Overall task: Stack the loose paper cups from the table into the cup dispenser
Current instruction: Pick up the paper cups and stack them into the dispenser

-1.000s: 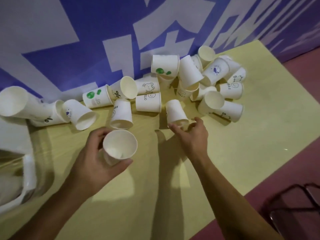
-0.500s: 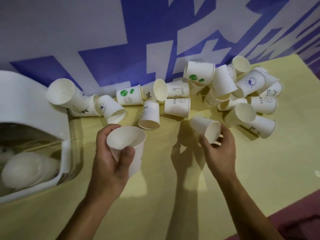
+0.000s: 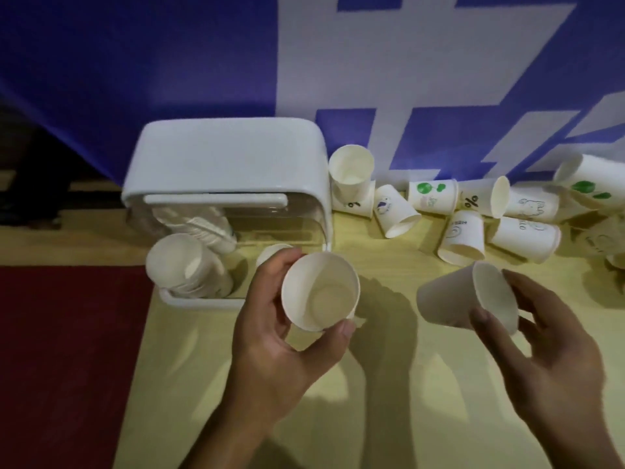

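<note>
My left hand (image 3: 270,340) grips a white paper cup (image 3: 319,296) with its mouth facing me, just right of the white cup dispenser (image 3: 223,157). My right hand (image 3: 541,350) holds a second plain cup (image 3: 466,299) on its side, mouth turned right, above the yellow table (image 3: 389,401). Inside the dispenser's open front lies a stack of nested cups (image 3: 189,265), and another stack shows behind the clear panel. Several loose cups (image 3: 463,238), some printed, lie along the wall to the right.
A blue and white banner (image 3: 304,62) hangs behind the table. Dark red floor (image 3: 67,367) lies past the table's left edge, beside the dispenser's base.
The view has swung left, bringing the whole dispenser into sight. My right hand has lifted its cup off the table, and both hands with their cups have moved left toward the dispenser.
</note>
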Motion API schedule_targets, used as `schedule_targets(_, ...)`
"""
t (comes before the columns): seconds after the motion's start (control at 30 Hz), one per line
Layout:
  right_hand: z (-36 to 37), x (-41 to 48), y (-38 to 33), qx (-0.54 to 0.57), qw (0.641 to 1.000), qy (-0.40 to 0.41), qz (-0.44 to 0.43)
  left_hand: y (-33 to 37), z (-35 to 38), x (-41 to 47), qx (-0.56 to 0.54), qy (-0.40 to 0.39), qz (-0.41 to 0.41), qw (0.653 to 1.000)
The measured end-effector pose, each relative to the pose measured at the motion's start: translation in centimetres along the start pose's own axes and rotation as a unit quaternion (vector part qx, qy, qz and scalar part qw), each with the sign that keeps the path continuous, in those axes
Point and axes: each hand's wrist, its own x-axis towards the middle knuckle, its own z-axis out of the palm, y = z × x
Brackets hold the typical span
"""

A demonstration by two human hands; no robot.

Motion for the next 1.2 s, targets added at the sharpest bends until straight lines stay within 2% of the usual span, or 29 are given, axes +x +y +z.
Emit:
schedule_targets(0.2,5.4,-1.9,-2.8,-0.008,0.998,-0.055,-0.023,-0.2,-5.4,2.1,0.055,0.035,0.049,0.997)
schedule_targets(0.33,7.7,-2.9,-3.3,-0.028,0.996,-0.075,-0.043,-1.7,-6.6,3.4,0.119,0.041,0.023,0.992)
schedule_targets(0.73,9.0,-3.3,-3.5,-0.056,0.993,-0.097,-0.040,-4.7,-5.8,5.0,0.128,0.012,0.007,0.992)
schedule_targets(0.93,8.7,-3.0,-3.3,-0.044,0.994,-0.096,-0.030,-6.8,-5.7,4.9,0.212,-0.026,-0.018,0.977)
schedule_targets(1.2,9.1,-2.5,-3.3,-0.037,0.993,-0.108,-0.040,-7.9,-5.7,4.9,0.198,-0.039,-0.079,0.976)
